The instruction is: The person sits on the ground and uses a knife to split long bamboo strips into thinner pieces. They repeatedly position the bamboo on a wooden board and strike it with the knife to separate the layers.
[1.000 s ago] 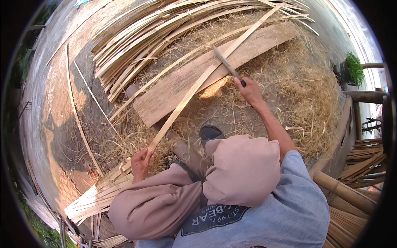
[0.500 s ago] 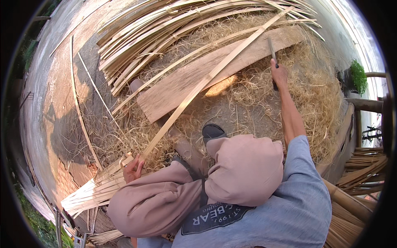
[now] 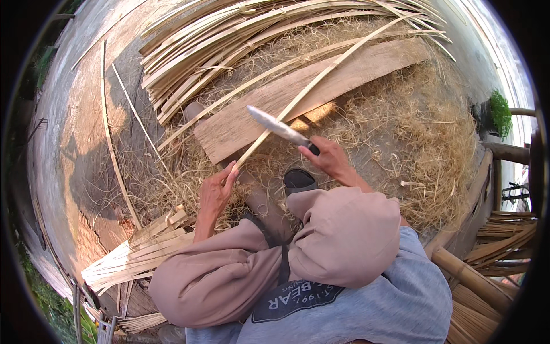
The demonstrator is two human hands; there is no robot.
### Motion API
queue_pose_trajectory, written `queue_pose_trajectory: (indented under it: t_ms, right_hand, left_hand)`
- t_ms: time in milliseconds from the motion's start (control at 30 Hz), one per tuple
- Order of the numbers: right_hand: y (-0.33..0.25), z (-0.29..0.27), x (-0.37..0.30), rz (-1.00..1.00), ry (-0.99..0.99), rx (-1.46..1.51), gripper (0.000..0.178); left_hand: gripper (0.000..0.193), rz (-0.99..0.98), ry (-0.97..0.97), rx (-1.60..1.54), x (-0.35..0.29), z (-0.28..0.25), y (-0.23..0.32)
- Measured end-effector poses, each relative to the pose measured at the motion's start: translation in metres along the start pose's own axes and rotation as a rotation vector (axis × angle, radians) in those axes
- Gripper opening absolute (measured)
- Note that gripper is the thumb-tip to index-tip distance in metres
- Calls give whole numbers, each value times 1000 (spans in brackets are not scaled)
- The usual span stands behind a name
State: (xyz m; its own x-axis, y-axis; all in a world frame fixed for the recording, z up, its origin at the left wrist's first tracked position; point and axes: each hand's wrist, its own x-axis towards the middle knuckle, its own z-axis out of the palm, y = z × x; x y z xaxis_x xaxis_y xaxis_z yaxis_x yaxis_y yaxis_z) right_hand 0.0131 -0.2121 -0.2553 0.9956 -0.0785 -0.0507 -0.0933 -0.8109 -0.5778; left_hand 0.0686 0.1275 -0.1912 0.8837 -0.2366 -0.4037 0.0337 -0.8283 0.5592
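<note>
Between its thumb and fingers my left hand [image 3: 217, 192] pinches the near end of a long pale bamboo strip [image 3: 323, 71]. The strip slants away to the upper right across a wide wooden plank [image 3: 240, 119]. My right hand [image 3: 327, 157] is closed round the black handle of a knife [image 3: 279, 126]. The knife points up and left, and its blade lies over the strip a short way beyond my left hand. Whether the edge touches the strip, I cannot tell.
A large stack of bamboo strips [image 3: 229, 46] lies beyond the plank. Curly shavings [image 3: 424, 149] cover the ground, thickest at the right. By my left knee is a bundle of pale strips [image 3: 137, 255]. A bamboo pole [image 3: 470, 278] runs along the right.
My right hand has brought the knife from the plank's far right end back toward me, over the strip. My left hand has moved up and right, still holding the strip, which looks turned on edge.
</note>
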Motion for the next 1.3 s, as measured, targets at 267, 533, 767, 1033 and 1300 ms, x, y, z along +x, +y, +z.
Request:
queue_pose_trajectory:
  t_ms: [267,533,767,1033,1300]
  right_hand:
    - [135,-120,95,468,392,127,64]
    - [-78,40,-10,-201,-82,148,50]
    - [127,-90,85,440,422,-132,64]
    - [125,-125,69,464,586,117,66]
    - [17,-8,28,318,47,185,56]
  left_hand:
    - [35,36,84,1,1,15,-15]
    - [58,53,2,122,23,-13,-28]
    - [55,92,60,68,14,-12,-37]
    - [68,-155,-326,-350,-5,-29,-78]
    - [69,-61,-155,-149,47,13,-16]
